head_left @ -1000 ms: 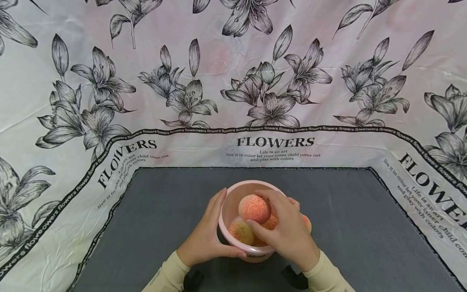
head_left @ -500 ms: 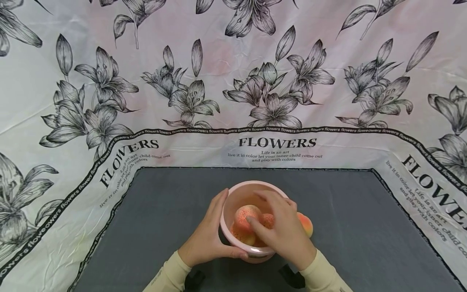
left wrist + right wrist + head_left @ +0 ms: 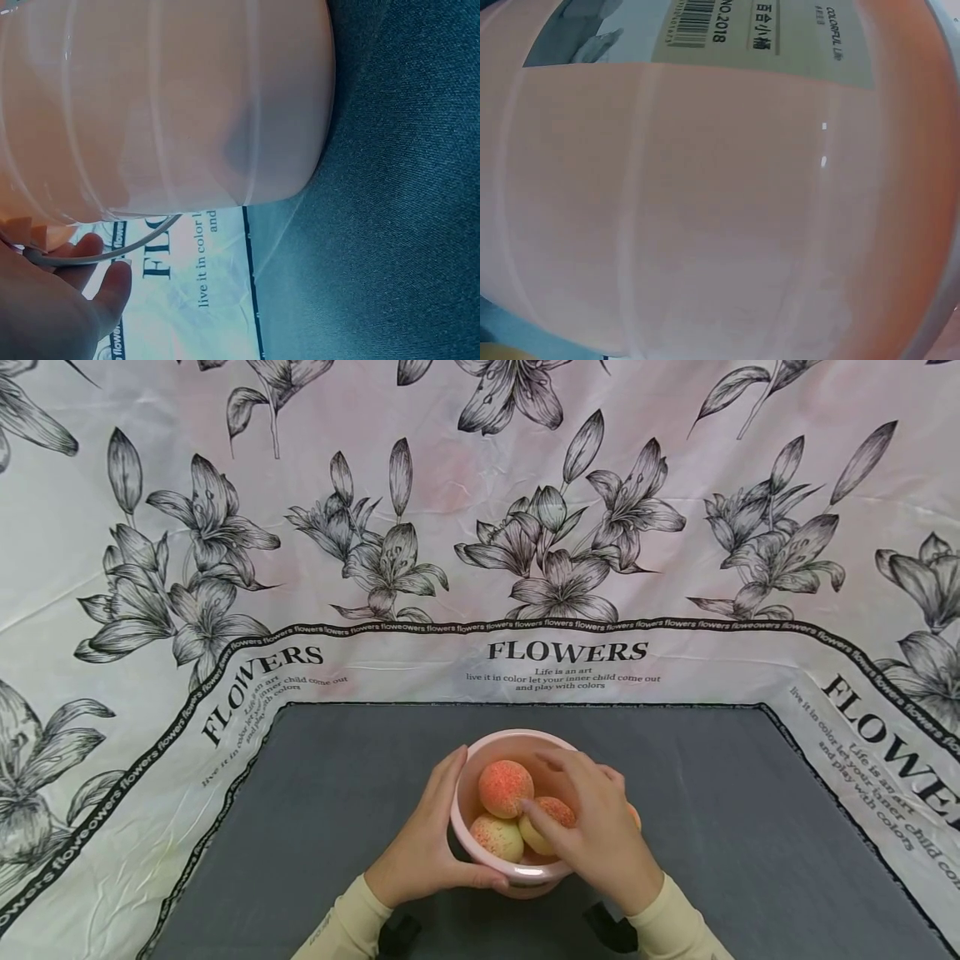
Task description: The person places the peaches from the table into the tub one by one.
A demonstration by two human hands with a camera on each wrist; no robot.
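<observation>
Bucket, head view: While the left-hand grip (image 3: 412, 860) holds it by the side, the pink bucket (image 3: 525, 874) sits on the grey tabletop (image 3: 360, 777).
Balls, head view: three peach-coloured balls (image 3: 506, 789) inside; a fourth ball (image 3: 635, 817) shows past the right hand, outside.
Right-hand grip (image 3: 600, 831), head view: wide, thumb apart from fingers, over bucket; can't tell if touching balls.
Handle, left wrist view: pale handle (image 3: 105, 256) crosses the left fingers.
Sticker, right wrist view: barcoded sticker (image 3: 802, 45) on bucket wall.
</observation>
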